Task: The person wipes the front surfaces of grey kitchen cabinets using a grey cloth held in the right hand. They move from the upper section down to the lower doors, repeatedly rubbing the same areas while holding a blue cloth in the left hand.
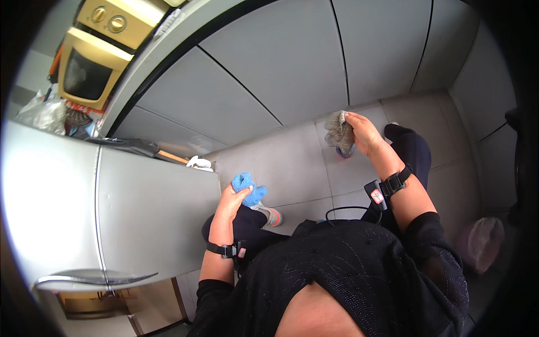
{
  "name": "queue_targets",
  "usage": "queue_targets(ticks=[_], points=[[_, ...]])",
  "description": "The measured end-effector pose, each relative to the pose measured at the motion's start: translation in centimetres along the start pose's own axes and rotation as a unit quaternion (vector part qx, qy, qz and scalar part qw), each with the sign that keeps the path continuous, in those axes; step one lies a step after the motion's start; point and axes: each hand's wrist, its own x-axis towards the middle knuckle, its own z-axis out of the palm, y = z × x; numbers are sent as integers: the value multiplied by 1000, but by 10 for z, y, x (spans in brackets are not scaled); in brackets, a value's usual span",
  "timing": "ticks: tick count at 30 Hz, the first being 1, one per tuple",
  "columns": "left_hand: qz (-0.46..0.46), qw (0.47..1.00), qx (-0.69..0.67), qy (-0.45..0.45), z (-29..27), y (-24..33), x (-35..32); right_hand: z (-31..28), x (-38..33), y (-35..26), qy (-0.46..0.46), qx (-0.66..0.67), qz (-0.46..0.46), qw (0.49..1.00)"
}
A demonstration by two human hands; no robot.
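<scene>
A: Largest entries first?

B: Cabinet fronts, flat, grey, dark seams, at twelve o'clock. Next, one refrigerator, silver-grey, near nine o'clock, its bar handle toward eight.

A: Middling sizes?

B: Toaster oven, yellow, two knobs, dark window, at ten. Clear plastic bag, between three and four, set off to the side, presumably out of the feet's way.

A: And the hands?

B: Well apart. Right hand, at two o'clock, thumb and fingers pinched on one edge of a cloth. Left hand, between seven and eight, clamped on another.

A: Smallest pieces, and why held so?

B: Grey-brown cloth, crumpled, beyond the right fingertips: an edge grip probably leaves most of it loose. Blue cloth, fluffy, bunched at the left fingers, likely because soft fabric gathers easily. Held one per hand, the two stay separate; whether they are damp, I cannot tell.
</scene>
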Motion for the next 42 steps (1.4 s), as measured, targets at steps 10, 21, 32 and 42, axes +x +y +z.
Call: queue_targets(ticks=[10,21,32,42], points=[[-2,990,73,-124,17,22,100,6,30,14,36,-41,59,997],[-4,945,230,-233,30,25,127,27,42,20,34,18,60,997],[118,893,313,-301,37,32,98,44,67,8,104,176,-20,979],[204,872,348,-276,13,29,73,154,202,-59,250,-164,-490,819]])
